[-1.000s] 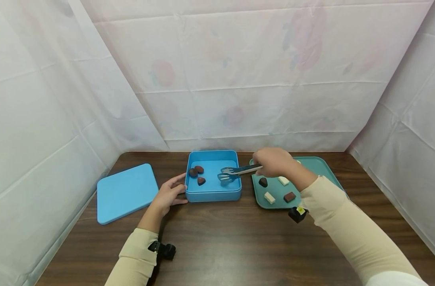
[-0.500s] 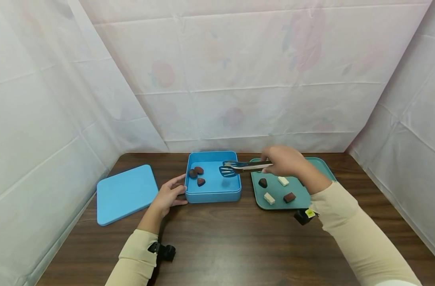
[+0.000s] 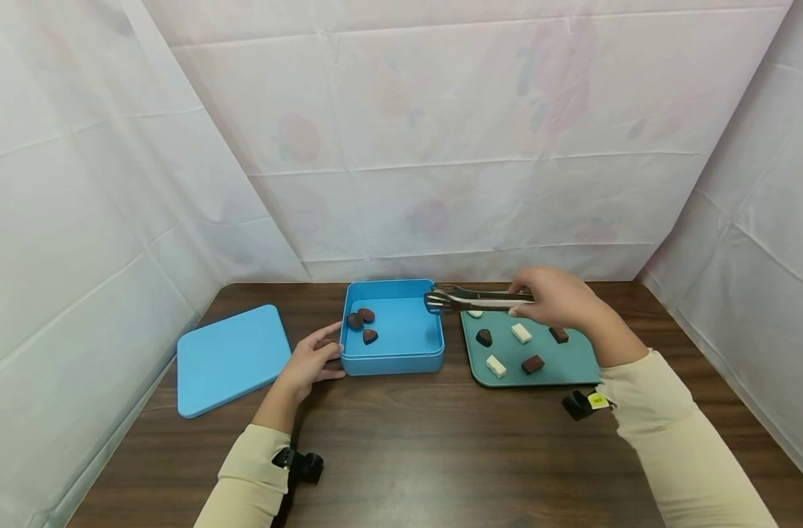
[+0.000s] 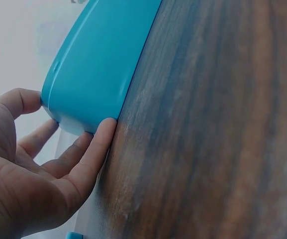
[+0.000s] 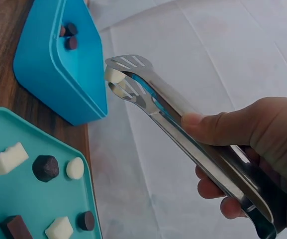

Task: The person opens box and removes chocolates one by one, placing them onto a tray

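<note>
My right hand grips metal tongs with slotted heads. The heads hover over the right rim of the blue box. In the right wrist view a small cream-coloured piece shows between them. My left hand lies against the box's left side, fingers extended and fingertips touching the wall, as the left wrist view shows. Inside the box, several dark brown chocolates sit towards the left. On the green tray, beneath my right hand, lie white chocolates and dark ones.
A flat blue lid lies on the wooden table left of my left hand. A pale curtain hangs behind the table, with more white cloth along both sides.
My right hand has drawn the tongs up and rightward, from inside the box to above its right rim. More of the tray now shows. The left hand and box stay put.
</note>
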A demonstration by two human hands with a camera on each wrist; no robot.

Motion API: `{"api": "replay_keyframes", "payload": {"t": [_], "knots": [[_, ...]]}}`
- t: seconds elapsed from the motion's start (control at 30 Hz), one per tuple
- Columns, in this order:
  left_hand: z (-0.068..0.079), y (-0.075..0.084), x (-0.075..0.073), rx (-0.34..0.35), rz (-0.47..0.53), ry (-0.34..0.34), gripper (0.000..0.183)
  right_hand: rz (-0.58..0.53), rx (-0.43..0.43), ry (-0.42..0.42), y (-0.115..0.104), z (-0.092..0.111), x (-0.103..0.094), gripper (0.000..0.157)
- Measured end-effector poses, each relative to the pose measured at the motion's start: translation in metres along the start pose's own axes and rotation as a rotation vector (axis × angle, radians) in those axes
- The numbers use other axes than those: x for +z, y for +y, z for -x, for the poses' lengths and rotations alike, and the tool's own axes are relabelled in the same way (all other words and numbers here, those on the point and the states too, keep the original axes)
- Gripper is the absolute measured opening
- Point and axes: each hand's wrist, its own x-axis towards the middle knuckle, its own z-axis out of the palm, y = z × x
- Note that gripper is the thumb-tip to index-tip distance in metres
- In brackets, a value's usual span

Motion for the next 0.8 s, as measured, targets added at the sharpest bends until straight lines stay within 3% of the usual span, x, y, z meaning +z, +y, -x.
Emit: {"api": "replay_keyframes", "payload": {"t": [0.23,0.43,0.8], "knots": [[0.007,0.011,0.003,-0.01,0.0,-0.014,0.057,-0.063,0.05,0.019,0.017,0.017,-0.002,0.031],[0.0,0.0,0.0,0.019,-0.023,-0.01,0.055,-0.084,0.077,0.059,0.027,0.031,-0.003,0.032],[0.001,0.002,0.0,-0.004,-0.002,0.005,0.056,-0.092,0.176,0.113,0.049,0.059,-0.001,0.034]]}}
